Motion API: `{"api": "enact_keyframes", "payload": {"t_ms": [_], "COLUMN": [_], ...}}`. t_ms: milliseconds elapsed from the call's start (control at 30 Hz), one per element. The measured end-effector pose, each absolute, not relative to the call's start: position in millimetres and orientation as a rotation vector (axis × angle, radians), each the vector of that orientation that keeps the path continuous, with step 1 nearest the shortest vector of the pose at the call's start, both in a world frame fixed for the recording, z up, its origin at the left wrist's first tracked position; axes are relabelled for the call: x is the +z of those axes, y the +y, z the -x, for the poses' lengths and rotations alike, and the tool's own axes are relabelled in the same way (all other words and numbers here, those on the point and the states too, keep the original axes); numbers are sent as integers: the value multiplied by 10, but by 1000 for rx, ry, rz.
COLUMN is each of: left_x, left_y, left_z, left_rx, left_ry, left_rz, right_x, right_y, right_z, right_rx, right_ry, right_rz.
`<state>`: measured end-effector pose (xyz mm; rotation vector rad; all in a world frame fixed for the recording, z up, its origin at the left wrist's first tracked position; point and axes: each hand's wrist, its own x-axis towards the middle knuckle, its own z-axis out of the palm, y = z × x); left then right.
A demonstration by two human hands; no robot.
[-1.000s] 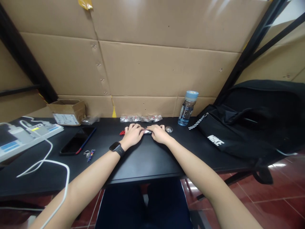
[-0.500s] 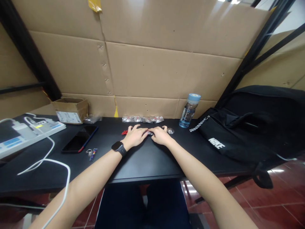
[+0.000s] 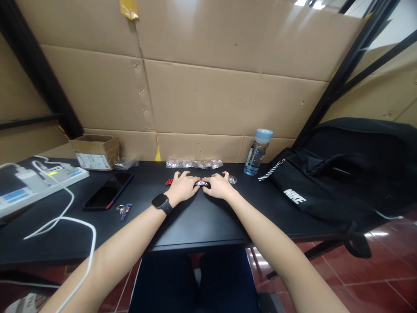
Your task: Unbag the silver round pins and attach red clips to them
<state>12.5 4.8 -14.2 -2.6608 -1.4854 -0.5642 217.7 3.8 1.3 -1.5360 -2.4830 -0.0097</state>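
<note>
My left hand [image 3: 185,188], with a black watch [image 3: 160,201] on its wrist, and my right hand [image 3: 218,186] meet above the middle of the black table. Between their fingertips they grip a small shiny dark piece [image 3: 202,184]; its kind is too small to make out. A red item [image 3: 169,181] lies just left of my left hand, partly covered by it. Beside my right hand is a small round shiny disc [image 3: 232,179]. Behind both hands runs a row of small clear packets [image 3: 193,164].
A blue-capped water bottle [image 3: 257,153] and a black backpack [image 3: 345,174] stand at the right. Leftward are a phone [image 3: 109,191], a keychain [image 3: 126,211], an open carton [image 3: 97,152], a plastic bag [image 3: 126,163] and a power strip [image 3: 74,176]. A white cable [image 3: 94,237] crosses my left forearm.
The fingers have shifted slightly around the shiny dark piece, and more of it shows between the two hands. Both hands stay at nearly the same spot.
</note>
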Motion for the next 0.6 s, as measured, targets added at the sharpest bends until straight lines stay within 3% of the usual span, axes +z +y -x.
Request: {"api": "enact_keyframes", "payload": {"t_ms": [600], "left_x": [-73], "left_y": [68], "left_z": [-61], "left_rx": [-790], "left_ry": [-1494], "left_rz": [2785], "right_x": [27], "right_y": [94], "right_z": [-2273], "right_rx": [258], "right_ry": [-2295], "right_rz": [1289]}}
